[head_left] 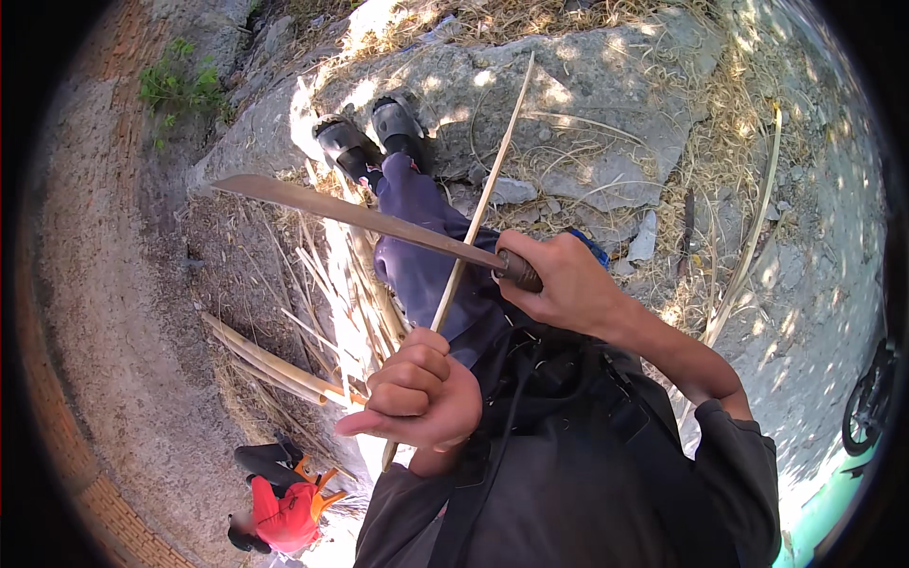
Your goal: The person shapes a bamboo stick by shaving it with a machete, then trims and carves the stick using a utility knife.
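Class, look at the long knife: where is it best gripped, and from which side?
Probably best by the short, rounded handle, from the right, as the right hand does. The handle forms the right end of the long knife, while the flat blade reaches left across the pale strip, so this approach should keep the grip off the blade.

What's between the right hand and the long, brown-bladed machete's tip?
Head view: the machete blade, crossed near the right hand by a thin, pale wooden strip.

Bright dappled sunlight, patchy glare across the stone slab (pixel 597 87); fisheye edges bend into black
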Demonstrator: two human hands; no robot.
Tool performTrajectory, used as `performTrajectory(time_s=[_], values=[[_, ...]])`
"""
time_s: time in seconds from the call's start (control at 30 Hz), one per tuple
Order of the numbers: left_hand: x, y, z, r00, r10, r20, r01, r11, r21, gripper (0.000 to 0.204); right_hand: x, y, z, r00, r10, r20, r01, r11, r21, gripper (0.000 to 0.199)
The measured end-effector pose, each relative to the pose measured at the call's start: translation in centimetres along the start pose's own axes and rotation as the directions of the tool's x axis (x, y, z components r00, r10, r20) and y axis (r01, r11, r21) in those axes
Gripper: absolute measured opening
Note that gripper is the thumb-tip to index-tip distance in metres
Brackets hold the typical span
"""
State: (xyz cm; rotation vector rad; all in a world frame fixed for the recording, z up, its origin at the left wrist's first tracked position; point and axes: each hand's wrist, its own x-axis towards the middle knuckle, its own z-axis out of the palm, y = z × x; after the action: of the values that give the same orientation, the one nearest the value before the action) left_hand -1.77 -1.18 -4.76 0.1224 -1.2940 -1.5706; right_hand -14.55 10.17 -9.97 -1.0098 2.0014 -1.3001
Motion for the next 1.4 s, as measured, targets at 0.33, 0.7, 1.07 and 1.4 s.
performTrajectory(time_s=[0.33,0.7,1.07,1.4], values=[[1.9,-0.6,-1.5,0.82,0.064,0.569,-0.028,0.997,-0.071,0.076,-0.4,2.5,-0.8,0.997,-0.039,-0.066,0.041,0.999,0.034,0.017],[2.6,0.0,-1.1,0.531,-0.041,0.847,0.045,0.999,0.02,0.063,-2.1,5.3,-0.1,0.994,-0.107,0.002,0.107,0.994,0.006,0.029],[-0.7,-1.4,0.1,0.844,0.179,0.506,-0.111,0.981,-0.162,0.079,-1.8,5.1,0.9,0.991,-0.126,-0.046,0.132,0.974,0.183,0.023],[-0.9,-1.6,0.5,0.907,0.17,0.386,-0.12,0.981,-0.149,0.078,-1.5,4.5,0.6,0.992,-0.083,-0.092,0.088,0.994,0.058,0.022]])
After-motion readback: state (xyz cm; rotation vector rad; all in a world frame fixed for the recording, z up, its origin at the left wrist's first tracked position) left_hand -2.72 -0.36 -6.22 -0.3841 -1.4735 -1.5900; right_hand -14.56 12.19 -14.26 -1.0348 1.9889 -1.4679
